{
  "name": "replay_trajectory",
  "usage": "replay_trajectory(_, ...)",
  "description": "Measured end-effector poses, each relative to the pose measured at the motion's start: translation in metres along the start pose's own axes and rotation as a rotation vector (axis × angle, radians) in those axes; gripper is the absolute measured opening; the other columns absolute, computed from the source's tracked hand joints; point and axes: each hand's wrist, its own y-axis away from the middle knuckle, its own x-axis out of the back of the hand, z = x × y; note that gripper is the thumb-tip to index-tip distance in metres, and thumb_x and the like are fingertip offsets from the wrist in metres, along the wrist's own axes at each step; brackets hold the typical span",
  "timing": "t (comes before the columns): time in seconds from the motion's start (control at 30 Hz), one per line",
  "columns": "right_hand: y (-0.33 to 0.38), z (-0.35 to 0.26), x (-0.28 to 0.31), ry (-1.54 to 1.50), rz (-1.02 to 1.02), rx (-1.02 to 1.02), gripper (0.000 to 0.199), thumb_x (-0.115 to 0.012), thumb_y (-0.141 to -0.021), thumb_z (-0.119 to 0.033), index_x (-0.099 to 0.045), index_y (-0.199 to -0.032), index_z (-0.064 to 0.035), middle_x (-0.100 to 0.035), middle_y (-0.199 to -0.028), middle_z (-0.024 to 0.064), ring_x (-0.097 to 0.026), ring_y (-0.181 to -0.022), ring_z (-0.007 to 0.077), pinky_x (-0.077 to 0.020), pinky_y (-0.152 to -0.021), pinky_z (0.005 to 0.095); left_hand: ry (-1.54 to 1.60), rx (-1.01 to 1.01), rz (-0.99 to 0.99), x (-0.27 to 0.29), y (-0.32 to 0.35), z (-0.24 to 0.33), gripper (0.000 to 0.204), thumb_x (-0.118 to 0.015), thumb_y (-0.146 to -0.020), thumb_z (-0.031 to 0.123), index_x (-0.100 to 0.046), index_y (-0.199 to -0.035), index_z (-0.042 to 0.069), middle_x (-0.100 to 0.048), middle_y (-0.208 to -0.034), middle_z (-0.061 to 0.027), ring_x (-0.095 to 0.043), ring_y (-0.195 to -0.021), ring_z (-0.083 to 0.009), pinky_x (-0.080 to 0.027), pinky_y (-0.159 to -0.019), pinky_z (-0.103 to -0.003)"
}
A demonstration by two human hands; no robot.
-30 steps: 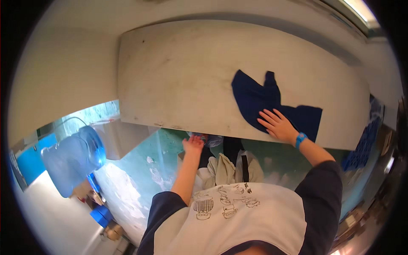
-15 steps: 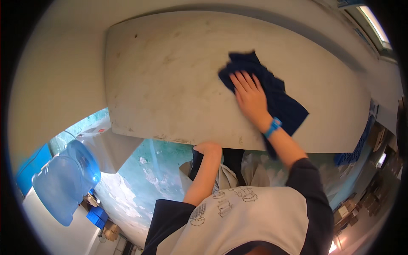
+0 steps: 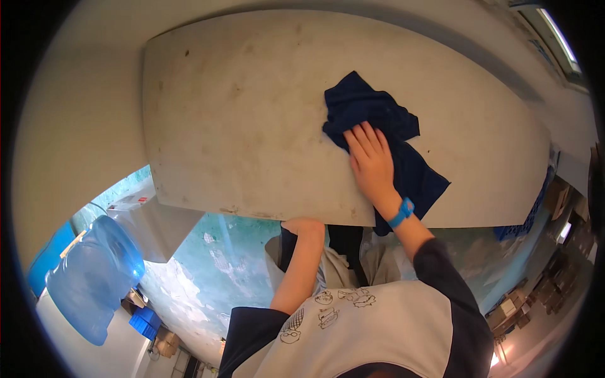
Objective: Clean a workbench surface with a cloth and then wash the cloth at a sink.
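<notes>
A dark navy cloth (image 3: 409,167) lies rumpled on the pale, stained table (image 3: 239,120), right of its middle, one corner hanging over the near edge. Flat on this cloth rests my right hand (image 3: 373,157), fingers stretched out and pressing it to the surface; a blue watch circles the wrist. My left hand (image 3: 304,225) is at the table's near edge, left of the cloth. Its fingers are hidden beneath the edge, so their grip does not show.
A pale wall (image 3: 75,113) borders the table at the left and back. Lower left are a translucent blue plastic chair (image 3: 91,286), a whitish box (image 3: 151,227) and a small blue crate (image 3: 145,322). Cardboard boxes (image 3: 510,305) stand at the lower right.
My right hand has slid slightly toward me on the cloth, whose far end has changed its folds. The left hand remains at the near edge.
</notes>
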Motion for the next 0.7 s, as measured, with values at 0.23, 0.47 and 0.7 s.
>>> replay_trajectory(0.23, 0.159, 0.024, 0.043, 0.143, -0.219, -0.146, 0.058, -0.060, -0.074, -0.002, -0.054, -0.131, -0.0080, -0.047, -0.141, 0.0108, -0.043, -0.131, 0.0300, -0.0377, -0.102, 0.0445, -0.748, -0.440, -0.423, 0.080, 0.047, 0.044, 0.026, -0.041, -0.093, 0.016, -0.049, -0.070, 0.006, -0.039, -0.055, -0.0002, -0.030, -0.046, -0.0111, -0.025, -0.045, -0.027)
replay_trajectory(0.47, -0.004, -0.002, -0.006, -0.064, -0.063, 0.061, 0.057, -0.062, -0.071, -0.004, -0.054, -0.127, -0.0059, -0.057, -0.122, 0.0125, -0.052, -0.111, 0.0324, -0.0377, -0.101, 0.0454, -1.016, -1.449, -1.095, -0.032, 0.062, 0.015, 0.012, -0.058, -0.079, 0.001, -0.048, -0.072, 0.001, -0.048, -0.072, -0.0124, -0.046, -0.066, -0.0288, -0.036, -0.059, -0.037)
replay_trajectory(0.7, 0.080, 0.006, 0.015, 0.025, -0.088, -0.095, 0.055, -0.058, -0.069, 0.006, -0.060, -0.124, -0.0045, -0.053, -0.133, 0.0135, -0.047, -0.128, 0.0309, -0.0381, -0.101, 0.0458, -1.134, -1.532, -1.114, -0.032, 0.060, 0.009, 0.009, -0.054, -0.077, 0.004, -0.047, -0.071, 0.002, -0.049, -0.076, -0.0139, -0.045, -0.071, -0.0319, -0.036, -0.063, -0.040)
